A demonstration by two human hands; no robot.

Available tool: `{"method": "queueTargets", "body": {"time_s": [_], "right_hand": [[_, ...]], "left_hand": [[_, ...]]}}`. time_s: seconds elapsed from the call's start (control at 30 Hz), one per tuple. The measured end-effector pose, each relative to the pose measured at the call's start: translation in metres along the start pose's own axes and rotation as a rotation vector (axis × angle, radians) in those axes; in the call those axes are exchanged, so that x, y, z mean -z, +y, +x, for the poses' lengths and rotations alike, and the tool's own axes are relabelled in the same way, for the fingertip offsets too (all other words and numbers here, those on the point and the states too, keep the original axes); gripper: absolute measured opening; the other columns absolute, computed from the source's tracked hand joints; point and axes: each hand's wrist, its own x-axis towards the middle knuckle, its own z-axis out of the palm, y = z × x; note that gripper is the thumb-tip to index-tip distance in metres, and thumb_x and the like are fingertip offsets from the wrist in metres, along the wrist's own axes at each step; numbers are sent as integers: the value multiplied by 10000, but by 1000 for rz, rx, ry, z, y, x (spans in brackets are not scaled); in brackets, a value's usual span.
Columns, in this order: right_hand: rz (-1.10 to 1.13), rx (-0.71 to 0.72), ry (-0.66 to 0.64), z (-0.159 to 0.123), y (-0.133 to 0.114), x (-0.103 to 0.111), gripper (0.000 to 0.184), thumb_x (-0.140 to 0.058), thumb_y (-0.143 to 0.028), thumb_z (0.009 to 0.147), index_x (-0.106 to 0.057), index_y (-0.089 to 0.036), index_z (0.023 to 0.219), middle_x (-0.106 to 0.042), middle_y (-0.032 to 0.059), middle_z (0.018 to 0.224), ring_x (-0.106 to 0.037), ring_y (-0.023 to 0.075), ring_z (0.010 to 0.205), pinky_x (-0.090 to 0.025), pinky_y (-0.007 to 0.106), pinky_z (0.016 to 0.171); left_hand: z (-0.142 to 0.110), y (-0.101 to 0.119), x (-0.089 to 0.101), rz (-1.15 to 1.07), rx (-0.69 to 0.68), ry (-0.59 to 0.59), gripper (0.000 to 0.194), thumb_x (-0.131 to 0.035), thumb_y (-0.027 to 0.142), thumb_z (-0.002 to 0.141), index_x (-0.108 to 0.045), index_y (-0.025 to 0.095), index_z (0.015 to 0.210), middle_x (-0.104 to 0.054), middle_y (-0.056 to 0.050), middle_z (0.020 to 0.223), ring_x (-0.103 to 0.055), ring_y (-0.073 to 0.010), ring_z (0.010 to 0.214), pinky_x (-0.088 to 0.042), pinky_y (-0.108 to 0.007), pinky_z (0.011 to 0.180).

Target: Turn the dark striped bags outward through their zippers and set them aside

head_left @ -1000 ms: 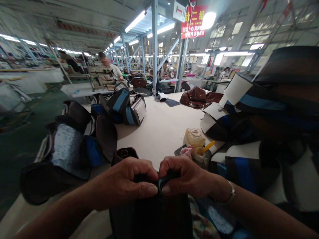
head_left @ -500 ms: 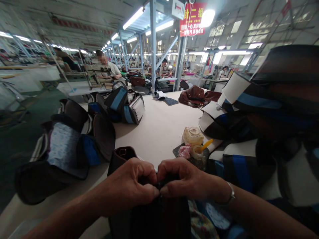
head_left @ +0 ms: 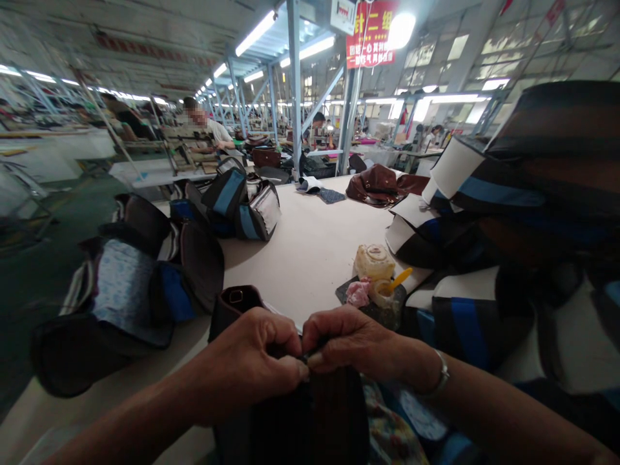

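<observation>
A dark bag [head_left: 290,426] stands at the table's near edge, in front of my body. My left hand [head_left: 256,358] pinches its upper edge between thumb and curled fingers. Right beside it, my right hand [head_left: 353,342], with a bracelet at the wrist, pinches the same edge. The two thumb tips nearly meet there. Exactly which part of the edge lies between the fingers is hidden. Behind my left hand rises a dark flap with a metal ring [head_left: 236,296], which seems to belong to the bag.
Dark and blue bags [head_left: 126,284] lie on the left of the pale table [head_left: 310,245]. Stacked bag pieces [head_left: 475,323] crowd the right. A glue pot with a yellow stick [head_left: 385,290] and a pink crumpled wad [head_left: 358,292] sit ahead. Farther back lies a brown bag [head_left: 372,184]; people work beyond.
Both hands have shifted very slightly left along the edge. My right fingers have bent a little more over it. The bag stays in place.
</observation>
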Motion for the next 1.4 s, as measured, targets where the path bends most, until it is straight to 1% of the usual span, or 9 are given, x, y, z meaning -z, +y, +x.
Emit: {"method": "queueTargets", "body": {"time_s": [0.33,0.47,0.57,0.73,0.83,1.0,1.17,1.27,1.4], "right_hand": [[-85,-15,14,-7,1,-1,181,-731,-237,810,-630,-119,905,-534,-39,718,-404,57,618,-299,187,554],[-409,100,78,-14,-9,-8,264,-735,-335,817,-620,-133,942,-528,-35,752,-411,76,648,-331,196,564],[-642,238,158,-15,-11,-13,179,-711,-236,796,-633,-132,919,-549,-38,739,-421,73,640,-356,190,569],[-540,154,222,-13,-5,-17,97,-626,-161,791,-648,-131,880,-540,-47,668,-406,68,580,-324,178,505],[-540,161,273,-12,-1,-18,105,-627,-142,763,-656,-132,864,-538,-49,650,-408,69,571,-315,183,505],[-733,419,364,-13,3,-20,106,-634,-88,737,-653,-147,823,-595,-20,701,-487,84,618,-377,197,568],[-1208,810,129,-22,6,-14,140,-533,-125,884,-637,-153,975,-631,72,877,-549,137,726,-435,257,640],[-1498,843,87,-25,13,-10,130,-513,-161,935,-639,-175,969,-602,49,812,-499,148,688,-431,306,668],[-1496,823,98,-23,25,-10,120,-534,-203,952,-633,-203,884,-542,16,719,-468,144,643,-471,324,721]], "left_hand": [[-1,-6,4,-96,-28,-119,119,-589,227,745,-679,151,766,-547,21,694,-439,-125,624,-307,-264,557],[-2,-1,3,-9,-78,-92,87,-566,187,746,-648,160,733,-556,30,708,-483,-129,669,-337,-253,593],[-4,3,3,28,-139,-69,74,-549,148,732,-615,162,700,-543,37,717,-492,-126,688,-344,-249,608],[-7,7,4,47,-118,-65,168,-609,305,840,-675,160,787,-571,17,777,-516,-149,731,-368,-261,634],[-6,6,2,81,-125,-63,189,-561,255,863,-681,151,760,-583,6,781,-533,-146,738,-371,-261,640],[-8,1,-2,166,-266,30,203,-531,146,855,-665,156,701,-561,17,753,-534,-104,691,-342,-241,610],[-21,-5,3,62,-216,-40,188,-570,217,897,-753,211,856,-598,16,819,-564,-122,768,-382,-217,692],[-21,-10,9,-56,-123,-125,356,-494,440,995,-726,190,891,-576,4,824,-527,-154,797,-379,-244,717],[-11,-14,8,-80,-56,-249,532,-459,604,991,-535,155,717,-377,35,687,-327,-119,649,-267,-258,574]]}}
